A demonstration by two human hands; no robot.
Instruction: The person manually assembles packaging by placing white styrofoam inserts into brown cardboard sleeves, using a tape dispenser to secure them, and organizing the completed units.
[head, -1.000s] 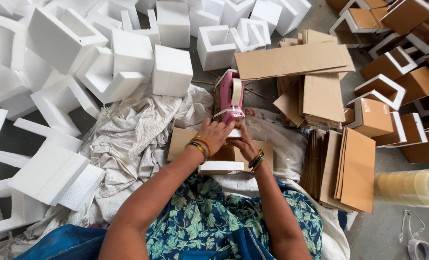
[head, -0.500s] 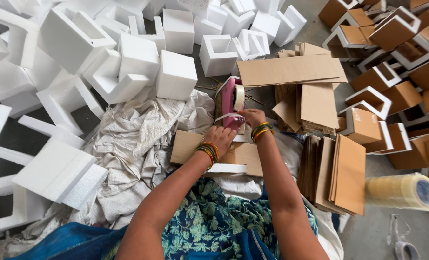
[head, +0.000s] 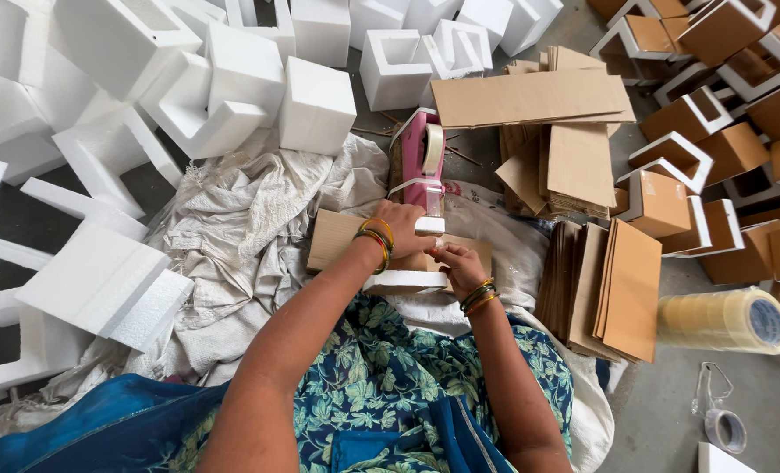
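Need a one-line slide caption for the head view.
Both hands, left hand and right hand, press tape from a pink dispenser onto a cardboard-wrapped foam piece.

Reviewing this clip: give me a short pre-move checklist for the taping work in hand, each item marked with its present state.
1. Left hand on the pink tape dispenser: ok.
2. Right hand pressing the cardboard sheet: ok.
3. White foam piece seated under the cardboard: cannot tell, mostly hidden.
4. Tape strip stuck flat: cannot tell.
5. Spare tape rolls nearby on the person's right: ok.
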